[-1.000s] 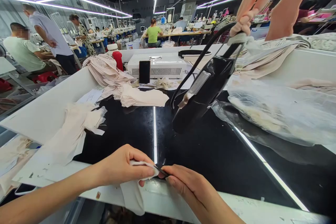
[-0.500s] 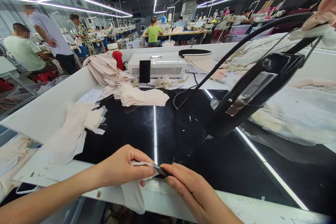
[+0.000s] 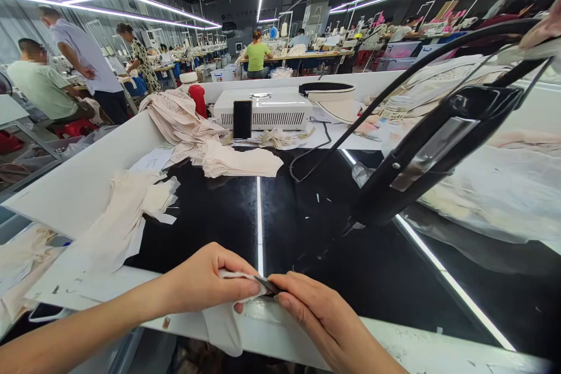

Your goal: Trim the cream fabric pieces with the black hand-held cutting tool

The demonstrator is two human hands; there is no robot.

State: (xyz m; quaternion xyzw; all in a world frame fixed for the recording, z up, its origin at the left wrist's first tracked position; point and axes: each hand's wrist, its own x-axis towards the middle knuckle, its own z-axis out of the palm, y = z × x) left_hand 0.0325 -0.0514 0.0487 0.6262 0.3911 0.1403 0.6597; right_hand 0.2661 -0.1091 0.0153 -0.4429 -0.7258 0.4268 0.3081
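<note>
My left hand [image 3: 214,280] is closed on a cream fabric piece [image 3: 223,327], pinching its edge between thumb and fingers. The fabric's loose end hangs over the white front edge of the table. Close beside it, my right hand [image 3: 318,315] is closed on a small dark metal tool [image 3: 272,287]. The tool's narrow end meets the fabric at my left fingertips, and its other end is hidden in my right fingers. Whether it is tweezers or snips cannot be made out.
A long black device [image 3: 421,158] hangs over the black tabletop [image 3: 298,234] at right. Cream fabric stacks [image 3: 241,159] lie behind, with more pieces [image 3: 114,216] at left. A phone [image 3: 242,119] leans on a white vented box [image 3: 274,111]. Clear plastic bags [image 3: 486,193] lie at right. Several people sit or stand beyond.
The hanging black device has swung slightly to the right. My hands, the fabric and the small tool are almost where they were.
</note>
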